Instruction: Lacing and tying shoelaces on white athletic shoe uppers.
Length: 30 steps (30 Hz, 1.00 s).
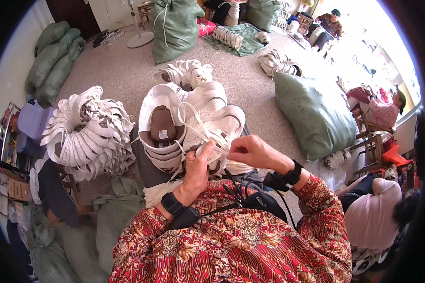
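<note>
Grey carpeted floor point(127, 70) fills the room, scattered with green sacks point(314, 113) and stacks of white shoe uppers. Seen from above, a person in a red patterned top sits with a white shoe upper point(212, 127) on the lap, beside a second upper point(163, 127) with a brown inner sole facing up. Their left hand point(196, 170) is clenched around the lower edge of the white shoe upper, thumb pressed on it. Their right hand point(252, 151) pinches a white lace point(198, 122) just above that same upper, fingers closed on it. Both wrists wear black bands. To the left, a large ring-shaped stack of white uppers point(87, 132) rests near the knee. Farther back, other people sit among more piles in bright light
</note>
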{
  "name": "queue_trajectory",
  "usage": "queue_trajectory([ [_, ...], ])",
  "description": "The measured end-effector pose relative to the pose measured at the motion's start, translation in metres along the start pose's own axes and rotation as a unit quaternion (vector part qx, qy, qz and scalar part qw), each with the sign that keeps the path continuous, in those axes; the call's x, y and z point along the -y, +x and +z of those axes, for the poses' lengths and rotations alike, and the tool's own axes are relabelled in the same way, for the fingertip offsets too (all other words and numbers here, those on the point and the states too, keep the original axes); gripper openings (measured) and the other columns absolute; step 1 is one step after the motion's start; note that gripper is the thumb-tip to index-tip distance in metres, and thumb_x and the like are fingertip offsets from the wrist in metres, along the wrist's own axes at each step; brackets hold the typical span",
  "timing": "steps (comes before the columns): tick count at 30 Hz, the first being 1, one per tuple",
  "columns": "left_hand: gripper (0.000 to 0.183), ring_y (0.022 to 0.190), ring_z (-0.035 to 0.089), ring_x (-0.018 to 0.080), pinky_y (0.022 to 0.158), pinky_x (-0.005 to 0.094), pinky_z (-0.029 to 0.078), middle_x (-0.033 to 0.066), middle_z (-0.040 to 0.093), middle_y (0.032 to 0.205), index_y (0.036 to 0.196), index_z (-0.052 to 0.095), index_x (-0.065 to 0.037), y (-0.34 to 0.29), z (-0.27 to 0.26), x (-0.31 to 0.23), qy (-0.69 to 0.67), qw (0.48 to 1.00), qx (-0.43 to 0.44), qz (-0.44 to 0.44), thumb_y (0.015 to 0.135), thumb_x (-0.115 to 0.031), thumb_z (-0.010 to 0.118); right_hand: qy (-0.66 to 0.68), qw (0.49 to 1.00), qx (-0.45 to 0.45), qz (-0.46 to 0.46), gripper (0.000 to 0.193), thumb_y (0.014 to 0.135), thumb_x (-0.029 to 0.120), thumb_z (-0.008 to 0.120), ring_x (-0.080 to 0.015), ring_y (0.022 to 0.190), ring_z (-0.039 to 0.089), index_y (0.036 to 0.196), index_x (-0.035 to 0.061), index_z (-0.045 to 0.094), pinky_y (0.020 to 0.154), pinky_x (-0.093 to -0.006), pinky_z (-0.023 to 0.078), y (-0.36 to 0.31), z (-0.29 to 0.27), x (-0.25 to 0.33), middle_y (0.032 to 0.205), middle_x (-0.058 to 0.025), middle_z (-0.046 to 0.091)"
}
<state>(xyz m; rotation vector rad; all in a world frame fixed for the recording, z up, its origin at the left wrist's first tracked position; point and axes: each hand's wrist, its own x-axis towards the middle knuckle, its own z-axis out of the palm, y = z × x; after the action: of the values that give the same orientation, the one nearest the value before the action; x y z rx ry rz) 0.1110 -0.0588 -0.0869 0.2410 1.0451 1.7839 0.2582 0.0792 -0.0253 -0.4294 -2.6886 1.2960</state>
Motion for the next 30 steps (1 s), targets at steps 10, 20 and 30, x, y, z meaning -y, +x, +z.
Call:
queue_trajectory([
  [10, 0.027, 0.094, 0.068, 0.0136, 0.081, 0.0297, 0.054, 0.0045, 0.071, 0.109, 0.117, 0.068, 0.0, 0.0, -0.008, 0.005, 0.068, 0.996, 0.027, 0.052, 0.093, -0.011, 0.067, 0.231, 0.967, -0.102, 0.027, 0.013, 0.098, 0.012, 0.066, -0.0043, 0.068, 0.059, 0.1, -0.0002, 0.067, 0.059, -0.0215, 0.049, 0.026, 0.015, -0.001, 0.079, 0.0008, 0.065],
  [20, 0.028, 0.092, 0.068, 0.0133, 0.079, 0.0286, 0.054, 0.0048, 0.071, 0.106, 0.117, 0.068, 0.001, -0.002, 0.001, -0.004, -0.002, 1.0, -0.002, -0.021, 0.093, -0.013, 0.068, -0.015, 0.989, -0.074, -0.131, 0.01, 0.085, 0.008, 0.064, -0.0351, 0.071, 0.065, 0.087, -0.0021, 0.066, 0.067, -0.0416, 0.05, 0.046, 0.001, 0.009, 0.077, -0.0179, 0.066],
  [30, 0.03, 0.098, 0.068, 0.0161, 0.082, 0.0347, 0.055, 0.0048, 0.068, 0.112, 0.122, 0.062, -0.003, 0.009, -0.015, 0.01, 0.032, 0.999, 0.029, -0.007, 0.093, -0.011, 0.066, -0.168, 0.977, 0.06, -0.119, 0.014, 0.084, 0.012, 0.06, -0.041, 0.078, 0.065, 0.082, -0.0004, 0.066, 0.072, -0.0481, 0.05, 0.07, -0.015, 0.02, 0.077, -0.0215, 0.065],
])
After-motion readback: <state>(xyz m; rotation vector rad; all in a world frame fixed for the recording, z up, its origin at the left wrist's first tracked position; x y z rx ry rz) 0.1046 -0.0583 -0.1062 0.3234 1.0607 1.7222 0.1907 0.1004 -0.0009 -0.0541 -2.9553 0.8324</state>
